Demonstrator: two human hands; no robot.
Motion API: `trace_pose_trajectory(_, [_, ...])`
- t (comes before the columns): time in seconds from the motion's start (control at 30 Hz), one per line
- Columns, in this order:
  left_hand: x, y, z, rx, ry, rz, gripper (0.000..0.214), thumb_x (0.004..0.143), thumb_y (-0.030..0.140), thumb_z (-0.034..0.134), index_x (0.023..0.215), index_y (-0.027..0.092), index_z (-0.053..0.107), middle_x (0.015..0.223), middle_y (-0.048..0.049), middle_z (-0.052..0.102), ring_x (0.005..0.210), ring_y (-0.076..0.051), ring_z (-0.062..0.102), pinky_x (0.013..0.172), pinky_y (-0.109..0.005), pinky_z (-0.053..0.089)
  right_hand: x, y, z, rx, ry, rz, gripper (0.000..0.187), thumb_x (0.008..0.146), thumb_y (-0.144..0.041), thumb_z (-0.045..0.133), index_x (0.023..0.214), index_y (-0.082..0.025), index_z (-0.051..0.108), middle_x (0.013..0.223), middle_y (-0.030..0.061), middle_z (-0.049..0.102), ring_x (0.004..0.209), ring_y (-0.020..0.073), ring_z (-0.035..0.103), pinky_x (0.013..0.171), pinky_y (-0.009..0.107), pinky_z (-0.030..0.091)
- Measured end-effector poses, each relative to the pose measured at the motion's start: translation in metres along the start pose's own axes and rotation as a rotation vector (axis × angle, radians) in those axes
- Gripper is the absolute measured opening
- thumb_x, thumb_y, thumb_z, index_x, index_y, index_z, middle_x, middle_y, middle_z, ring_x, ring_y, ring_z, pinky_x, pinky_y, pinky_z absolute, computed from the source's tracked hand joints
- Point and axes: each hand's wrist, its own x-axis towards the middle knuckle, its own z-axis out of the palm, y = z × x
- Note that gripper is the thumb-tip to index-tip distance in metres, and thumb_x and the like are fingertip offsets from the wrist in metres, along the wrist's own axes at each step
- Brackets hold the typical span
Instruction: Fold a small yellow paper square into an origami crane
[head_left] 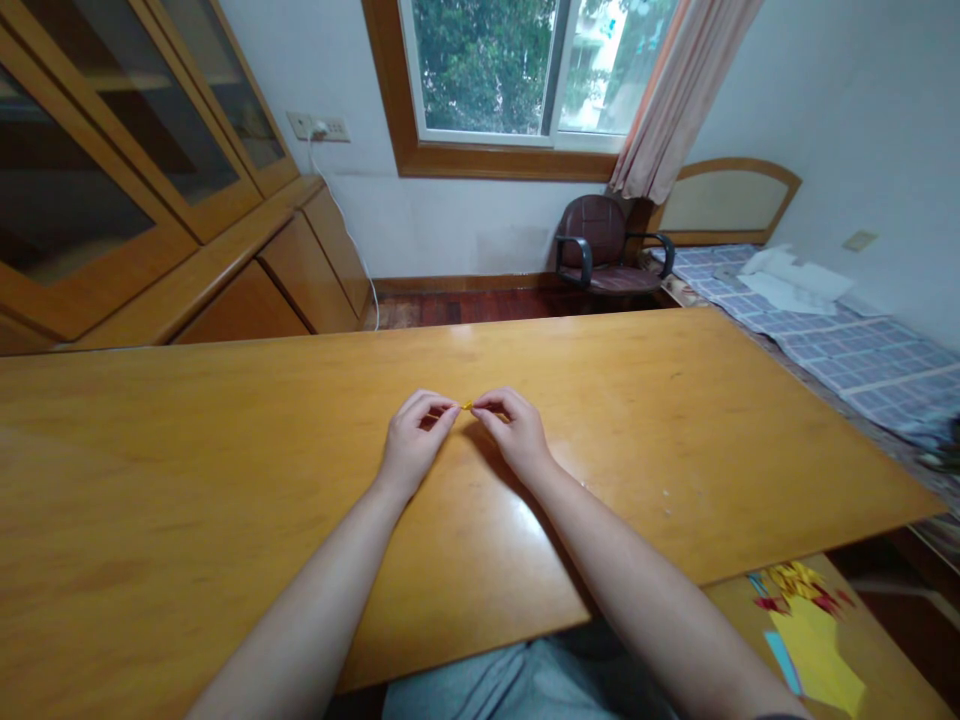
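Observation:
Above the middle of the wooden table [225, 480], a small yellow piece of folded paper [467, 405] is pinched between my two hands. My left hand [418, 435] grips its left end with thumb and forefinger. On the other end, my right hand [514, 425] is closed in the same kind of pinch. Most of the piece is hidden by the fingertips, and its exact shape is too small to make out.
At lower right, a lower surface holds yellow paper sheets [817, 650], a blue sheet [782, 660] and a pile of yellow folded pieces [795, 580] with red ones. Beyond the table stand an office chair [600, 245], a bed [847, 350] and a cabinet [247, 270].

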Motion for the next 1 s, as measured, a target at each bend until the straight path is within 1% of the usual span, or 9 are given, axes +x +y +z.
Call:
trace_pose_trajectory(0.13, [0.0003,0.0001,0.0002,-0.001,0.002,0.008,0.012,0.087,0.028,0.063,0.08,0.02,0.067,0.082,-0.0017,0.063,0.076,-0.014,0.06,0.067,-0.024,0.049,0.0001,-0.0005,-0.0009,0.014,-0.016,-0.015,0.005,0.086,-0.025,0.065,0.084,-0.024,0.07,0.086,0.0031,0.068,0.083,0.0181,0.065,0.078,0.032,0.052])
trace_pose_trajectory(0.3, [0.0002,-0.0028,0.0018,-0.032,-0.03,-0.003,0.013,0.088,0.031,0.062,0.086,0.02,0.069,0.088,-0.0035,0.066,0.081,-0.015,0.063,0.069,-0.025,0.052,-0.0005,-0.001,-0.0017,0.048,-0.009,-0.033,0.007,0.086,-0.023,0.064,0.084,-0.024,0.071,0.086,0.0033,0.069,0.085,0.0181,0.065,0.08,0.033,0.051])
trace_pose_trajectory(0.43, [-0.0009,-0.0071,0.0028,-0.083,-0.05,-0.031,0.015,0.088,0.033,0.061,0.091,0.021,0.07,0.092,-0.0048,0.066,0.081,-0.016,0.064,0.068,-0.026,0.054,-0.0004,-0.0041,-0.0028,0.058,-0.005,-0.015,0.009,0.087,-0.023,0.062,0.086,-0.024,0.071,0.087,0.0035,0.069,0.087,0.0185,0.065,0.083,0.034,0.051])
trace_pose_trajectory(0.57, [-0.0012,-0.0079,0.0021,-0.095,-0.041,-0.025,0.016,0.089,0.033,0.061,0.09,0.021,0.071,0.089,-0.0046,0.066,0.08,-0.015,0.064,0.066,-0.026,0.055,-0.0013,-0.004,-0.0029,0.071,-0.02,0.016,0.012,0.089,-0.026,0.06,0.09,-0.024,0.072,0.09,0.0038,0.07,0.088,0.0185,0.065,0.085,0.034,0.051])
trace_pose_trajectory(0.77, [-0.0001,-0.0034,-0.0003,-0.056,-0.027,0.02,0.015,0.088,0.032,0.062,0.088,0.022,0.073,0.087,-0.0037,0.068,0.08,-0.015,0.064,0.069,-0.026,0.054,-0.0028,0.0005,-0.0015,0.128,-0.027,0.08,0.016,0.089,-0.033,0.06,0.094,-0.023,0.072,0.093,0.0053,0.07,0.088,0.0189,0.066,0.083,0.034,0.052])
trace_pose_trajectory(1.0, [0.0001,-0.0035,-0.001,-0.02,-0.013,0.08,0.013,0.089,0.029,0.062,0.09,0.022,0.074,0.086,-0.0033,0.069,0.079,-0.015,0.064,0.071,-0.026,0.051,0.0001,-0.0026,-0.0023,0.094,-0.014,0.019,0.011,0.087,-0.031,0.064,0.086,-0.024,0.073,0.088,0.004,0.069,0.085,0.0181,0.065,0.082,0.032,0.05])
